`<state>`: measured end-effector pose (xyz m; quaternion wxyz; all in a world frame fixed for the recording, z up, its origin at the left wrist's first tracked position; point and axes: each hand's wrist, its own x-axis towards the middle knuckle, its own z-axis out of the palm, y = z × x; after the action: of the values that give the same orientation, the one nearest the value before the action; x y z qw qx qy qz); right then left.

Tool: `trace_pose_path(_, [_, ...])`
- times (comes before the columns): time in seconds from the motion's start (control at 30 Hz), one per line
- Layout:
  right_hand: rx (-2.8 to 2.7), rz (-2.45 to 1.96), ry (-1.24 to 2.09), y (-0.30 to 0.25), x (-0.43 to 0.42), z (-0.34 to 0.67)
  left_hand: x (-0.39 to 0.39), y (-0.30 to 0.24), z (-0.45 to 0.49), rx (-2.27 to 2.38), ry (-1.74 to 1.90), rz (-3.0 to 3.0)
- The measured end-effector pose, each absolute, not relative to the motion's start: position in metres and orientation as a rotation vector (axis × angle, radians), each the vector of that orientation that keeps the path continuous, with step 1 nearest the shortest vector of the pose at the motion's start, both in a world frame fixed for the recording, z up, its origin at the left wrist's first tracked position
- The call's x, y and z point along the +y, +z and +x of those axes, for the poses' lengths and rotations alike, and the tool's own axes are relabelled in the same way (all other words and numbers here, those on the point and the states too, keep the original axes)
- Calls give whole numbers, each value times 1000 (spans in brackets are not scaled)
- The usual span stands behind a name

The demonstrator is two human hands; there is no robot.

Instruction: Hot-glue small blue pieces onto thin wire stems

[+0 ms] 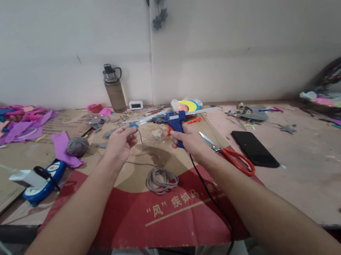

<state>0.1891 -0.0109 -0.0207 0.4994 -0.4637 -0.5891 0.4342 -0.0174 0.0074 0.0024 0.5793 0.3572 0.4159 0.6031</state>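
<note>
My right hand (188,139) is closed round the handle of a blue hot glue gun (174,122), whose nozzle points left and whose black cord (218,210) runs back along my forearm. My left hand (121,141) is pinched on a small blue piece (133,127) held close to the nozzle, with a thin grey wire (142,140) hanging from it. A coil of grey wire (161,180) lies on the red and brown cardboard (171,213) below both hands.
Red-handled scissors (229,154) and a black phone (254,148) lie right of my right hand. A grey yarn ball (76,145), purple felt scraps (18,128), a water bottle (114,89) and a white charger (26,178) sit to the left. Craft scraps (252,113) cover the right side.
</note>
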Motion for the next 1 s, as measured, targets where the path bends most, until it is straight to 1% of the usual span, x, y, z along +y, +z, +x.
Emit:
trace_pose_path(0.07, [-1415, -1274, 1145, -27, -3, 194, 6, 3, -16, 969, 1402, 847])
trace_pose_path(0.1, [-1464, -1387, 1131, -28, -1, 197, 6, 4, -15, 969, 1408, 857])
trace_pose_path(0.13, [-1544, -1518, 1045, -28, 0, 200, 5, 4, -14, 969, 1416, 870])
trace_pose_path(0.17, [-1633, -1651, 886, -27, -1, 202, 4, 4, -13, 968, 1428, 887])
trace_pose_path(0.23, [-1749, -1853, 435, -21, -6, 205, 2, 5, -11, 961, 1445, 933])
trace_pose_path(0.27, [-1763, -1887, 229, -17, -10, 205, 1, 4, -10, 957, 1450, 957])
trace_pose_path(0.3, [-1761, -1868, 91, -12, -14, 203, 1, 4, -9, 956, 1457, 982])
trace_pose_path(0.33, [-1754, -1796, 37, -9, -17, 198, 1, 3, -9, 958, 1466, 1010])
trace_pose_path(0.4, [-1740, -1520, 164, -5, -22, 184, 0, 2, -7, 971, 1486, 1070])
trace_pose_path(0.5, [-1578, -1041, 686, -7, -25, 153, -1, 1, -3, 967, 1510, 1135])
trace_pose_path(0.57, [-1430, -879, 1056, -11, -24, 135, -2, 0, 0, 934, 1500, 1134])
trace_pose_path(0.63, [-1334, -820, 1269, -13, -24, 127, -3, 0, 1, 921, 1485, 1132])
trace_pose_path(0.7, [-1313, -849, 1254, -14, -23, 127, -4, 0, 2, 943, 1482, 1146])
trace_pose_path(0.87, [-1483, -996, 804, -7, -21, 142, -4, 0, 3, 976, 1466, 1168])
trace_pose_path(1.0, [-1615, -1050, 523, -1, -24, 146, -6, 0, 3, 968, 1426, 1176])
